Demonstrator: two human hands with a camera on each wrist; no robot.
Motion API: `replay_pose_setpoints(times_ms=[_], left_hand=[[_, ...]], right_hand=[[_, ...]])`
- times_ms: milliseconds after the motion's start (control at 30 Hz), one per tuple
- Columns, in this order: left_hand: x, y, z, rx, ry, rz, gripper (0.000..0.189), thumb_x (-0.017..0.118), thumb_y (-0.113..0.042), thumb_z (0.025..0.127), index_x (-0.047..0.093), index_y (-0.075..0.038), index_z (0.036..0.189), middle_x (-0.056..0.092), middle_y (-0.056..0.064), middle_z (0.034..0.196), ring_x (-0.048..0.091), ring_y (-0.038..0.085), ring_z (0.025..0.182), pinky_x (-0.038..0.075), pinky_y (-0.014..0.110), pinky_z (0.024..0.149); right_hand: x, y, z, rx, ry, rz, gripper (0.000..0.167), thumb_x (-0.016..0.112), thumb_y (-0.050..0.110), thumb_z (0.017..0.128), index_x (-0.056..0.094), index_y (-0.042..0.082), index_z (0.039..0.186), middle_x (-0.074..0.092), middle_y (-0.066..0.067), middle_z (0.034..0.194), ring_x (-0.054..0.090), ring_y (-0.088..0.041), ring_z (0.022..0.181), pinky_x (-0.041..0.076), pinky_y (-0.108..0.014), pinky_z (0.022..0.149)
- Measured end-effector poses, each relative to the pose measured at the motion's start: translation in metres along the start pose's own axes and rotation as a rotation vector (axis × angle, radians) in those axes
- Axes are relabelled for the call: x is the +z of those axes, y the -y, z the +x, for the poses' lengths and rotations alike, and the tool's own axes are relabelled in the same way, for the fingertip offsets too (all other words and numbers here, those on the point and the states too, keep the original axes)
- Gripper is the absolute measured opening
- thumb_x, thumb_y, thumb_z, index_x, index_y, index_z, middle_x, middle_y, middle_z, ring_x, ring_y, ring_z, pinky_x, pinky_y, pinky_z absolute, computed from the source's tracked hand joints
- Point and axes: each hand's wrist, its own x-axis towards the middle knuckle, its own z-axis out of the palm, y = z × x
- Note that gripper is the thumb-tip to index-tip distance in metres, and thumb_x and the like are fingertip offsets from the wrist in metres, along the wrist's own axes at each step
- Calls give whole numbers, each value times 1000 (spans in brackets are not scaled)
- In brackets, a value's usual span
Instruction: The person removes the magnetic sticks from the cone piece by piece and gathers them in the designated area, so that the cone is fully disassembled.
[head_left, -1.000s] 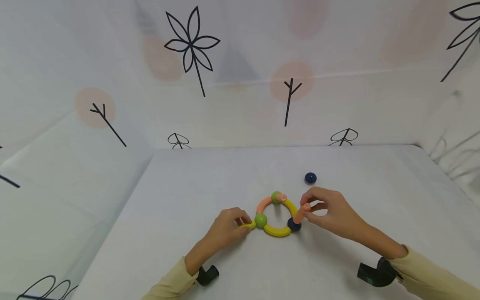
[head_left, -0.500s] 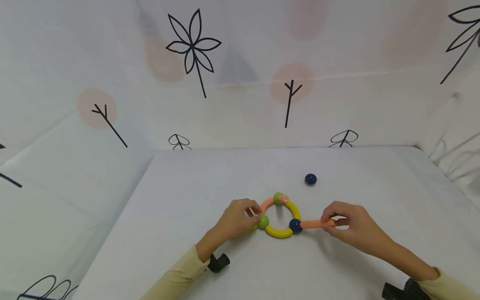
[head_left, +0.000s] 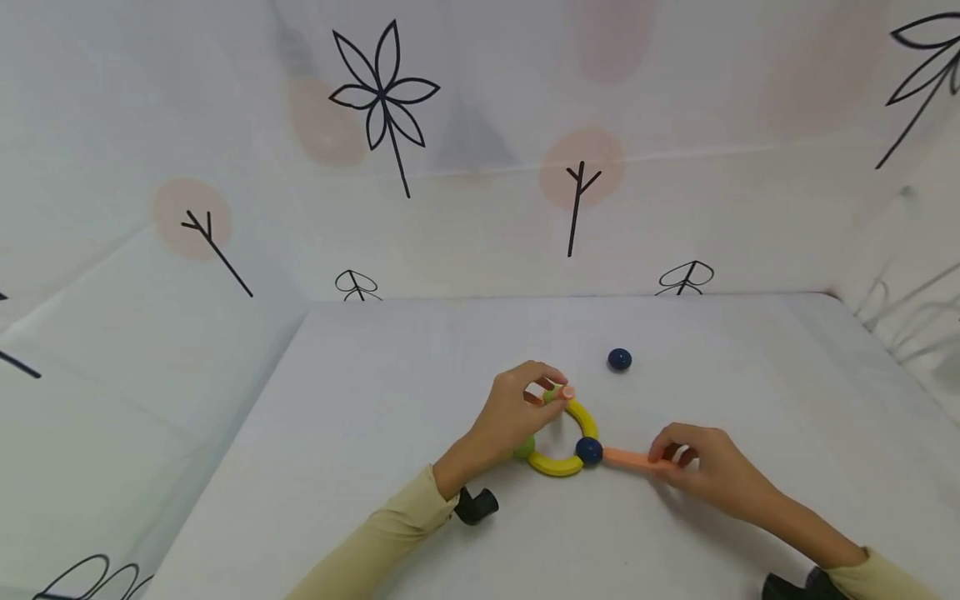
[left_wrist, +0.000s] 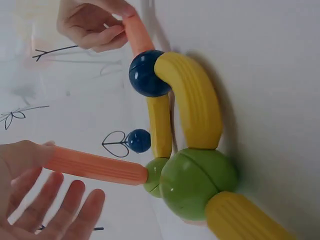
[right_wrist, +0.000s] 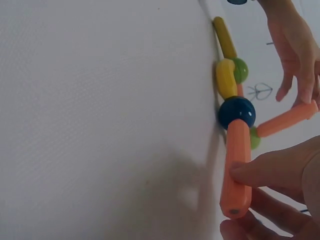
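A ring of curved sticks and balls lies on the table. In the head view it shows a dark blue ball (head_left: 589,451) and yellow curved sticks (head_left: 555,466). The left wrist view shows the near green ball (left_wrist: 197,182) and the far green ball (left_wrist: 156,177). My left hand (head_left: 512,410) pinches the free end of an orange stick (left_wrist: 100,166) that rises from the far green ball. With thumb and fingers, my right hand (head_left: 705,467) holds another orange stick (right_wrist: 236,150), joined to the blue ball and pointing outward. My left hand hides the ring's left side in the head view.
A loose dark blue ball (head_left: 619,359) sits behind the ring on the white table (head_left: 420,350). One yellow stick (left_wrist: 245,215) juts outward from the near green ball. A cloth wall with printed plants (head_left: 465,225) stands along the table's back.
My left hand has left the yellow stick at the near green ball and moved up and right to the upright orange stick. My right hand swung its orange stick outward and down to the right.
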Motion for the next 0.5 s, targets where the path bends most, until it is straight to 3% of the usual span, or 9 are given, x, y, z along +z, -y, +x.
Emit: replay_pose_setpoints(times_ms=[100,200,333,500], left_hand=[[1,1,9,20,-6,-33,13,67,-19,89,66,-13,100,66,-5,99,61,10,94,52,22,72],[3,5,19,19,29,-46,12,65,-22,91,65,-14,101,67,-8,98,60,1,94,50,18,74],[2,8,30,30,62,-40,14,62,-20,93,65,-14,105,66,-7,100,58,1,95,50,16,75],[-4,18,41,56,-33,-22,16,62,-12,92,67,-8,106,66,0,102,60,7,92,51,18,70]], right_hand=[[1,-3,2,-7,21,-5,21,75,0,76,64,16,84,62,9,83,55,-3,72,50,-23,60],[2,-5,5,5,37,-14,21,75,0,75,64,16,84,61,9,83,54,-3,72,49,-22,59],[3,-8,7,11,58,-23,21,76,0,75,65,15,85,61,9,83,53,-3,72,49,-23,59],[3,-10,10,-17,66,-22,21,77,2,75,65,14,86,60,9,82,53,-4,71,49,-23,58]])
